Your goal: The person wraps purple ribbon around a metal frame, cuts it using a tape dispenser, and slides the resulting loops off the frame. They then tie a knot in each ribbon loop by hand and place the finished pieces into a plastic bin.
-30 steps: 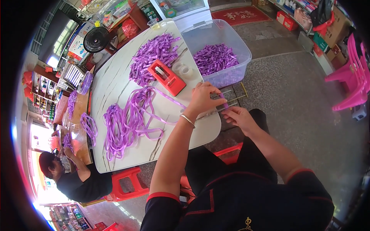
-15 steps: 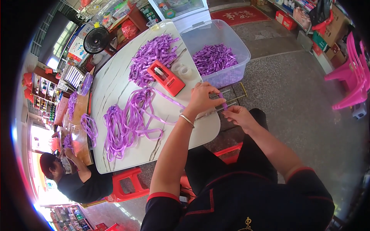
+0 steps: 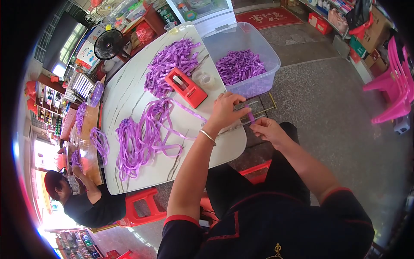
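At the table's right edge, my left hand [image 3: 227, 110], with a bangle on its wrist, curls its fingers and thumb about the upper end of a short purple ribbon [image 3: 251, 116]. My right hand [image 3: 268, 131] pinches the lower end between thumb and fingers. This piece lies across thin metal rods [image 3: 260, 113] that stick out past the edge. A long purple ribbon strand [image 3: 186, 109] runs over the tabletop toward my left hand, from a loose heap of looped ribbon [image 3: 148, 129]. My left fingertips partly hide the short piece.
On the white table [image 3: 129, 95] are a red tape dispenser [image 3: 186, 87], clear tape rolls [image 3: 206, 79] and a pile of short purple ribbon pieces [image 3: 170, 62]. A clear bin [image 3: 263, 80] holding more stands beyond. A person [image 3: 92, 203] sits at the left, near a red stool [image 3: 144, 207].
My left fingers have shifted slightly up and left, and more of the short ribbon shows between my hands. My right hand has barely moved.
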The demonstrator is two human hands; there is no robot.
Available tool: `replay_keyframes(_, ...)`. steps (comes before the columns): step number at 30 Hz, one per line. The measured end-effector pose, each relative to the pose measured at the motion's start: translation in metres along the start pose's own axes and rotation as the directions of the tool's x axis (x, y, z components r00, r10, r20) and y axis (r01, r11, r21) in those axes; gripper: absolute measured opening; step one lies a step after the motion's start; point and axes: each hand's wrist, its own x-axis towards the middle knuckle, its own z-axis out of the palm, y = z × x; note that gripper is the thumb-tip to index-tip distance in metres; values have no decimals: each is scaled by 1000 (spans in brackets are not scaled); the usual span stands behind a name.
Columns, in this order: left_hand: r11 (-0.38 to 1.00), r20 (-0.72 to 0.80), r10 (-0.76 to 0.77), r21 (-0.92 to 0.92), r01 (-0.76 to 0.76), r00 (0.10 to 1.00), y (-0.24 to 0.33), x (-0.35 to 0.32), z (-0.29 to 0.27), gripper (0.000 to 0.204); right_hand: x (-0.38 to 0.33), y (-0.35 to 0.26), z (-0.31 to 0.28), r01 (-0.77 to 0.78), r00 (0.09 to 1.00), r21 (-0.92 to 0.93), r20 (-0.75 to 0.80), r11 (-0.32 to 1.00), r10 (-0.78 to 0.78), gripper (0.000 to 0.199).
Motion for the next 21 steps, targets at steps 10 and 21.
replay_keyframes(10, 468, 266, -446, -744, 476, 854, 65, -65, -1, 28, 0, -6, -3, -62, 996, 39, 61, 997, 60, 15)
replay_keyframes(21, -449, 657, -368, -745, 492, 658, 90, -74, 7, 36, 1, -13, -12, -122, 988, 60, 103, 991, 116, 13)
